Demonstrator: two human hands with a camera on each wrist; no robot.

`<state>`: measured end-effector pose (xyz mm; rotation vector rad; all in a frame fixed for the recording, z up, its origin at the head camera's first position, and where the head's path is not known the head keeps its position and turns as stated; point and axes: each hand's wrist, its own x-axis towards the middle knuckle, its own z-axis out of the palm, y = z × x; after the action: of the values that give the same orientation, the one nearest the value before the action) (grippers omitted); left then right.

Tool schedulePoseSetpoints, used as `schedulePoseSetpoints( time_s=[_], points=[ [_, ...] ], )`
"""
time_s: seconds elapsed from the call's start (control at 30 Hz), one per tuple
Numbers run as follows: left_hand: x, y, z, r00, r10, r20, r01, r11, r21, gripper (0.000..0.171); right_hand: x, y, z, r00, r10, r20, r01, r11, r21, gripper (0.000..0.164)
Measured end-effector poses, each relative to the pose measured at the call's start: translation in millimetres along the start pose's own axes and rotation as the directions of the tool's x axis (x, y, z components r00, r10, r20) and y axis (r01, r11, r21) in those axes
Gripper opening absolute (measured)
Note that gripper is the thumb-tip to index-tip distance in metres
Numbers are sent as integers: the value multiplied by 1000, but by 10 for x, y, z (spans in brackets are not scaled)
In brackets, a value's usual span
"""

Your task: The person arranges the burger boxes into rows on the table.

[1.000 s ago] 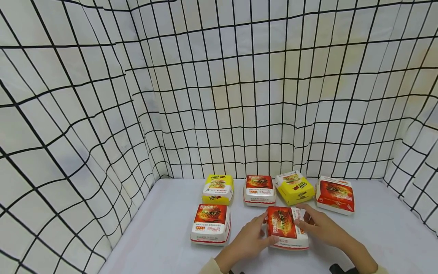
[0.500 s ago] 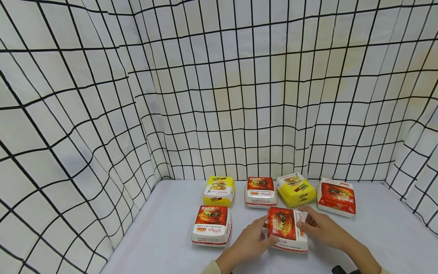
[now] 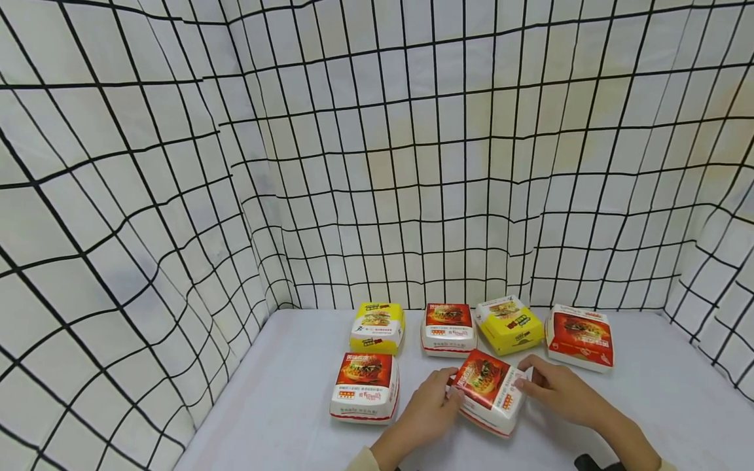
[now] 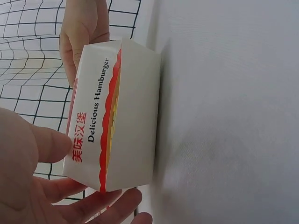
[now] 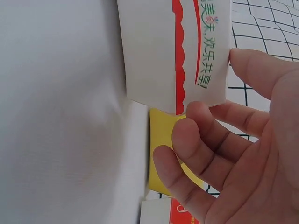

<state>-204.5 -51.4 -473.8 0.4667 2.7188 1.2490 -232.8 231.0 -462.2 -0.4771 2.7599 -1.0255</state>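
Observation:
A red-and-white hamburger box (image 3: 480, 386) sits turned at an angle on the white table, between both hands. My left hand (image 3: 427, 405) holds its left side, thumb at the top edge and fingers against the side. On the opposite side my right hand (image 3: 556, 389) pinches the box, thumb on the upper edge. In the left wrist view the hamburger box (image 4: 135, 112) has a slit along its red scalloped lid edge, with yellow showing inside. The right wrist view shows the right fingertips (image 5: 187, 133) bent at the box's corner.
Behind stand a yellow box (image 3: 377, 327), a red-and-white box (image 3: 448, 330), another yellow box (image 3: 510, 327) and a red box (image 3: 580, 337). One more red-and-white box (image 3: 364, 389) stands left of the left hand. A white wall with black netting (image 3: 383, 229) encloses the table.
The held hamburger box has turned clockwise on the table, its near edge now facing lower left. Both hands have followed it slightly; the other boxes have stayed in place.

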Motion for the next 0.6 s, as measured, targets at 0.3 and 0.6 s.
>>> schedulePoseSetpoints(
  time_s=[0.3, 0.6],
  points=[
    [3, 2, 17, 996, -15, -87, 13, 1000, -14, 49, -7, -22, -3, 1000, 15, -17, -14, 1000, 18, 35],
    [-84, 180, -32, 976, 54, -210, -38, 996, 80, 50, 10, 4, 9, 997, -42, -70, 47, 997, 67, 37]
  ],
)
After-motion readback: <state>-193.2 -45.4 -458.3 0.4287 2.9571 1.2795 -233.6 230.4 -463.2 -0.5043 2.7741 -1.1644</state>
